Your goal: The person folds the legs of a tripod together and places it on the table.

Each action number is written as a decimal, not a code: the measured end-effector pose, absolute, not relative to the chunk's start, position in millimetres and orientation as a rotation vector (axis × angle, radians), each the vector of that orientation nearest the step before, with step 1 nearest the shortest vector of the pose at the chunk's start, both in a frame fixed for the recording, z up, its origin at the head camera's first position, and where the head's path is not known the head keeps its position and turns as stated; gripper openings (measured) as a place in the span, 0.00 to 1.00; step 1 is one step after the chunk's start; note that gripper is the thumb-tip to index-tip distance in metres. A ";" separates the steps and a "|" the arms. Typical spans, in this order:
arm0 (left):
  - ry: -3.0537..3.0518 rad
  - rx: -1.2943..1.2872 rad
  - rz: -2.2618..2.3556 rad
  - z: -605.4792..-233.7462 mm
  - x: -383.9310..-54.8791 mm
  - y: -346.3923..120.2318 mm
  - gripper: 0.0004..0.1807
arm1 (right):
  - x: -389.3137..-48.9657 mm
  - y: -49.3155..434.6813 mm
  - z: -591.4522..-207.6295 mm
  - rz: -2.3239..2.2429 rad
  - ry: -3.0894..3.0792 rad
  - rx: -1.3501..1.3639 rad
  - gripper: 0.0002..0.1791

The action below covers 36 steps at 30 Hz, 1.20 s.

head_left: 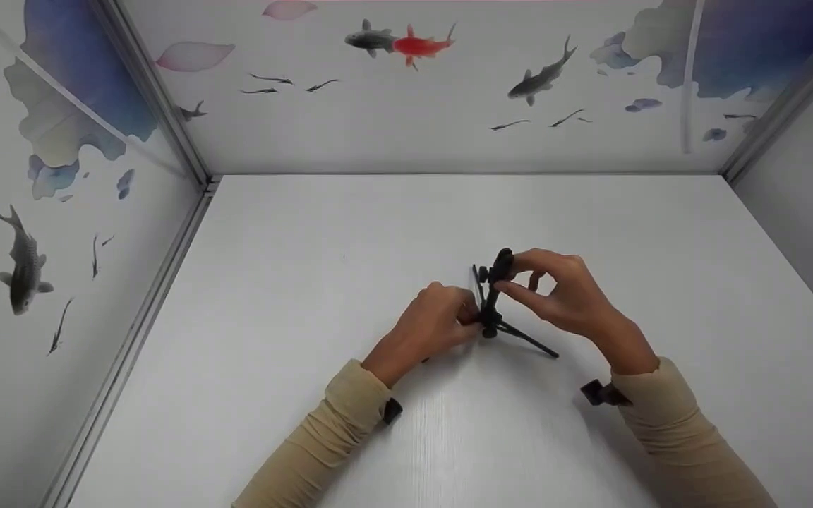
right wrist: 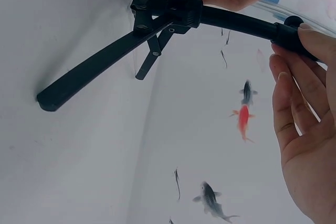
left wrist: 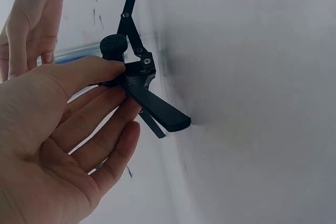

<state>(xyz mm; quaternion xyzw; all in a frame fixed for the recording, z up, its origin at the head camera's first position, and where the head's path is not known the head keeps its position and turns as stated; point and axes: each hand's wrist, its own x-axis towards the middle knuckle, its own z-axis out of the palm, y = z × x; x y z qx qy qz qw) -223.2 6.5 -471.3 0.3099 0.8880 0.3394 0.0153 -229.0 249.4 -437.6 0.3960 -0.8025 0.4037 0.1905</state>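
A small black tripod [head_left: 530, 343] stands on the white table with its legs spread and its column upright. My left hand [head_left: 435, 317] pinches it low down, at the hub where the legs meet. In the left wrist view, the thumb and fingers grip beside a round knob [left wrist: 114, 45]. Higher up, my right hand [head_left: 569, 293] holds the top of the column between thumb and fingers. The right wrist view shows the column [right wrist: 236, 22] running from the hub to a thicker collar [right wrist: 289, 39] at those fingertips. The fingers partly hide the tripod's head.
The white tabletop [head_left: 272, 233] is bordered by panels printed with fish and leaves. A metal frame edge [head_left: 131, 339] runs along the left side. A dark wrist device [head_left: 600, 393] sticks out from the right sleeve, and another [head_left: 392, 410] from the left.
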 end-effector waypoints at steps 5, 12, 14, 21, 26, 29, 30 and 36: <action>2.749 0.974 1.086 -471.5 -222.5 6.7 0.03 | -228.3 248.9 -437.0 1.148 -2.261 1.113 0.15; 2.718 0.951 1.138 -471.1 -222.5 6.5 0.04 | -227.5 248.8 -435.9 1.135 -2.269 1.111 0.16; 2.718 0.949 1.138 -471.4 -222.6 6.7 0.04 | -227.3 248.8 -435.7 1.134 -2.272 1.111 0.16; 2.721 0.955 1.150 -470.9 -221.9 6.7 0.04 | -226.5 248.3 -433.6 1.139 -2.271 1.114 0.16; 2.723 0.948 1.146 -470.3 -222.3 7.3 0.04 | -226.7 248.6 -432.1 1.138 -2.260 1.125 0.16; 2.731 0.949 1.135 -470.5 -222.5 7.3 0.04 | -227.1 249.1 -432.5 1.137 -2.253 1.126 0.17; 2.734 0.949 1.131 -470.6 -222.5 7.3 0.04 | -227.2 249.3 -432.7 1.133 -2.252 1.126 0.17; 2.730 0.950 1.134 -471.4 -222.7 7.7 0.04 | -227.9 250.6 -433.5 1.133 -2.262 1.125 0.18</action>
